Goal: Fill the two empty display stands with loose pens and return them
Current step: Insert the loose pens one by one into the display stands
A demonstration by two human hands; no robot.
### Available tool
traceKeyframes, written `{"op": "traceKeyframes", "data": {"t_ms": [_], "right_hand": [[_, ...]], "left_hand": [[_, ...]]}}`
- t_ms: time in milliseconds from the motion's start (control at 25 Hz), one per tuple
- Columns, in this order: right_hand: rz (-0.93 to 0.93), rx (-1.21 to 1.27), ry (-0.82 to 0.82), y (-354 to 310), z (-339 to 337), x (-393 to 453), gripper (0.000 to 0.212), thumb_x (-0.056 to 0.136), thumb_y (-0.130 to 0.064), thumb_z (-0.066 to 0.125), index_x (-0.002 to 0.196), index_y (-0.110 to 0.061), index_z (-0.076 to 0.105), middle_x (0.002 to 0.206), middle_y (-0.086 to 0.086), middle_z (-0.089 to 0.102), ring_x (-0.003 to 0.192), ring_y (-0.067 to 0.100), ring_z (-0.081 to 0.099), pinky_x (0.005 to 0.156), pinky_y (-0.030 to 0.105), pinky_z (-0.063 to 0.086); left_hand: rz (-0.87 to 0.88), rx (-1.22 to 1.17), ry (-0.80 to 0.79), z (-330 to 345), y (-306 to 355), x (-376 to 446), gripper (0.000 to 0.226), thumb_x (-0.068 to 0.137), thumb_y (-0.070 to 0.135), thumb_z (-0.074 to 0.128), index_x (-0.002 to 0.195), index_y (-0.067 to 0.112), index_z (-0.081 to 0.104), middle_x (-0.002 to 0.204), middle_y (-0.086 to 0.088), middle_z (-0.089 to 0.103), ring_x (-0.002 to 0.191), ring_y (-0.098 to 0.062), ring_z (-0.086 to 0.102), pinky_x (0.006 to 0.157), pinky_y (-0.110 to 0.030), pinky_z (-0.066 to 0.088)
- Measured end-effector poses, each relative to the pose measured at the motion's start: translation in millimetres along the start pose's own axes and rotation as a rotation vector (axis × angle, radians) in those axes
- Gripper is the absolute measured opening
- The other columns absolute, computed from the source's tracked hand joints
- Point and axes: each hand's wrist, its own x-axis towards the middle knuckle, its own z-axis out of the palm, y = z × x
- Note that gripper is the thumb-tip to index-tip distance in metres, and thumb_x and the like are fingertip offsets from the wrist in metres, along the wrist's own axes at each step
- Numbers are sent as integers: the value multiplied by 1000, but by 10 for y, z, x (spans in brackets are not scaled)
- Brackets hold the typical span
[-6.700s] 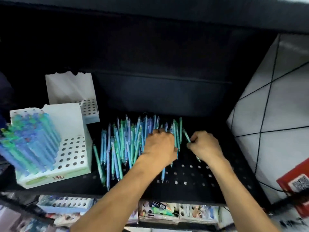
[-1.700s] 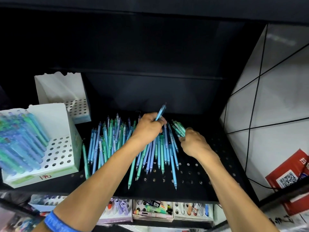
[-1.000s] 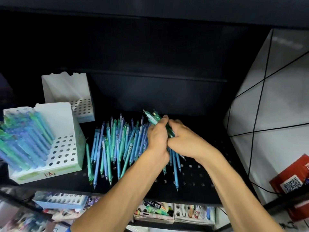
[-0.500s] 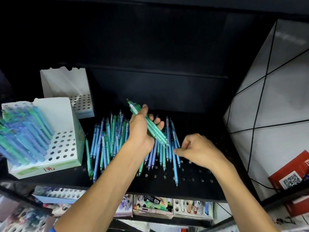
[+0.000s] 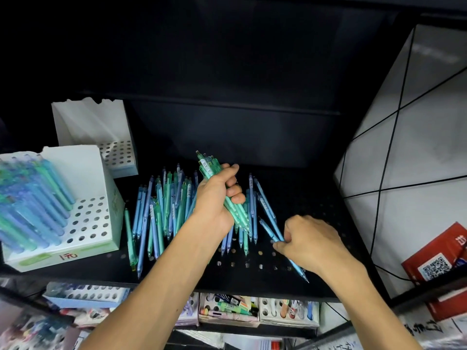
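A pile of loose blue and green pens [image 5: 164, 205] lies on the black perforated shelf [image 5: 252, 274]. My left hand [image 5: 217, 195] grips a bundle of green pens [image 5: 209, 168] above the pile, tips pointing down to the right. My right hand [image 5: 305, 238] pinches a blue pen [image 5: 271, 231] at the pile's right edge; that pen lies slanted on the shelf. At the left a white display stand [image 5: 88, 223] is partly filled with pens. A second white stand [image 5: 101, 132] behind it shows only empty holes.
A white tiled wall [image 5: 404, 147] closes the shelf on the right. A red box [image 5: 437, 261] sits at the lower right. The lower shelf holds more stands with assorted pens [image 5: 227, 309]. The shelf back is dark.
My left hand has kept the green bundle and shifted slightly. My right hand moved right and took hold of a blue pen at the pile's edge.
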Motion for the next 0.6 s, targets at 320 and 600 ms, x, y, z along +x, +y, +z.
{"op": "traceKeyframes", "data": {"t_ms": [320,600], "right_hand": [[7,-78,202,66,-33,-161,20,95,-37,52,95,-19,62,85,-2,61,79,20,62,65,29,41],[4,9,242,63,59,90,20,98,-36,54,100,-18,64,95,2,67,84,23,66,63,28,41]], "left_hand": [[-37,-8,-26,17,-29,-33,16,92,2,61,88,16,55,54,5,39,36,-5,32,32,-18,27],[-56,8,-8,21,-66,-38,14,94,2,58,89,15,59,53,5,38,36,-4,32,32,-17,26]]}}
